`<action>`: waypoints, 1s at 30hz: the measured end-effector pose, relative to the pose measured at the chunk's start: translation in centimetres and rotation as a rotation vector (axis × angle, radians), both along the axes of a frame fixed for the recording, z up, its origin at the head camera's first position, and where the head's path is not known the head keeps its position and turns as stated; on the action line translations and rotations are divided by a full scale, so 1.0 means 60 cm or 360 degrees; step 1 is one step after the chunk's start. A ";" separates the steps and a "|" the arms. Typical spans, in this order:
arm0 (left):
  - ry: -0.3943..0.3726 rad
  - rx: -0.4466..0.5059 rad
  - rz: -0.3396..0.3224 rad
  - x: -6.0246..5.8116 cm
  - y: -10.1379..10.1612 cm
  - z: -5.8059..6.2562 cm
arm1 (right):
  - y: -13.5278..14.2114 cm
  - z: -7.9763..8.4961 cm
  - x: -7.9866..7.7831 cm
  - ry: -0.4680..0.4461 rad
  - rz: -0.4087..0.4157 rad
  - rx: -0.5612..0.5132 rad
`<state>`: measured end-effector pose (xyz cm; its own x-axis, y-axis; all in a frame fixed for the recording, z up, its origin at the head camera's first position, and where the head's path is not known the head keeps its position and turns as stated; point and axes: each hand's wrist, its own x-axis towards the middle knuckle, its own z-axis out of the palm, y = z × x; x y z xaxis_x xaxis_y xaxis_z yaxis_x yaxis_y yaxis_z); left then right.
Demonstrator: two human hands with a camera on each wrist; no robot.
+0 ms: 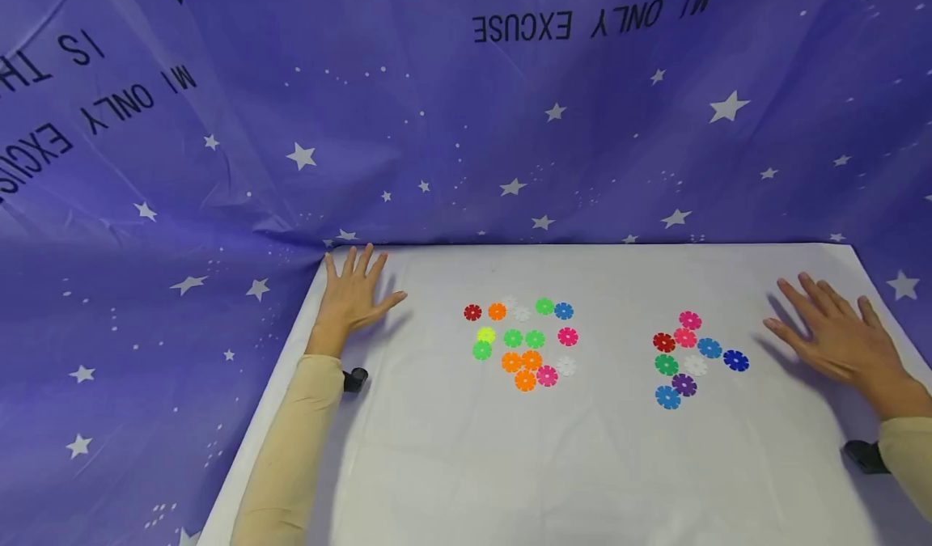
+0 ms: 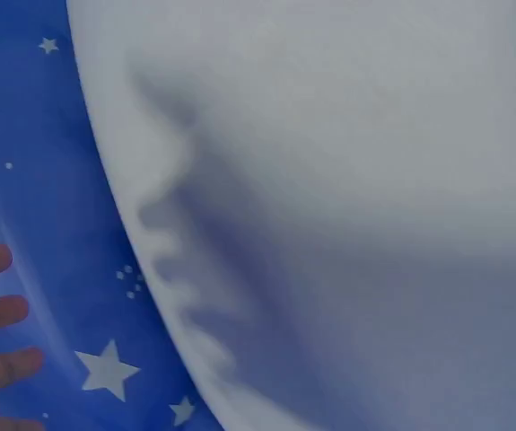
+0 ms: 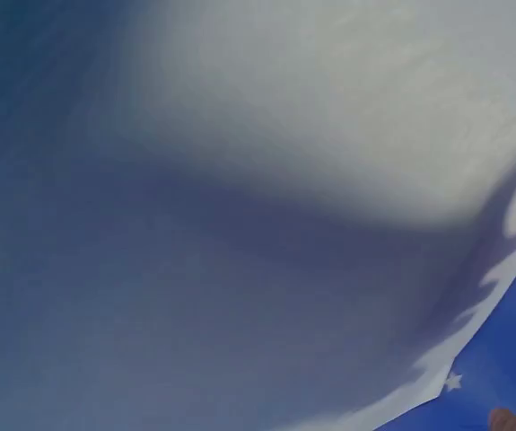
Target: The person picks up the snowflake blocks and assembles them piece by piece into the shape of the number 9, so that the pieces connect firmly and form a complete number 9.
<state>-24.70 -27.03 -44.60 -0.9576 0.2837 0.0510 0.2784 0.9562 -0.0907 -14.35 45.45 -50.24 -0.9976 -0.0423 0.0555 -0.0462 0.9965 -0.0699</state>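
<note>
In the head view my left hand (image 1: pixel 353 297) is spread with straight fingers over the far left corner of the white table (image 1: pixel 437 465). My right hand (image 1: pixel 837 336) is likewise spread, palm down, over the table's right side. Neither hand holds anything. Between them lie flat, notched plastic discs in two groups. The left group has orange discs (image 1: pixel 525 380), green discs (image 1: pixel 535 339), a dark red disc (image 1: pixel 472 312) and others. Nearer my right hand are a dark blue disc (image 1: pixel 736 360), a purple disc (image 1: pixel 684 384), a white disc (image 1: pixel 695 366) and several more.
A purple-blue cloth (image 1: pixel 437 125) with stars and lettering hangs behind the table and down its left side. Black wrist mounts (image 1: pixel 355 380) show beneath both forearms. Shadows of the hands fall on the white surface in both wrist views.
</note>
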 end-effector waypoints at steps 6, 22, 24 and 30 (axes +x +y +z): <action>0.0102 0.0106 -0.0150 -0.011 0.049 0.036 | -0.024 0.042 -0.016 0.0129 0.0158 -0.0006; -0.0623 0.0981 -0.1038 0.053 0.276 -0.038 | -0.359 0.069 -0.030 -0.0100 0.0975 -0.0670; -0.0711 0.1000 -0.1125 0.065 0.296 -0.058 | -0.390 0.058 -0.026 -0.0206 0.1042 -0.0731; -0.0733 0.0830 -0.1235 0.091 0.317 -0.089 | -0.441 0.029 -0.011 -0.0335 0.1177 -0.0773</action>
<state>-19.25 -8.02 -49.93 -0.4795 0.8773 0.0201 0.7362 0.3898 0.5532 -15.04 19.00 -48.52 -0.7170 -0.6950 0.0544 -0.6007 0.5764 -0.5539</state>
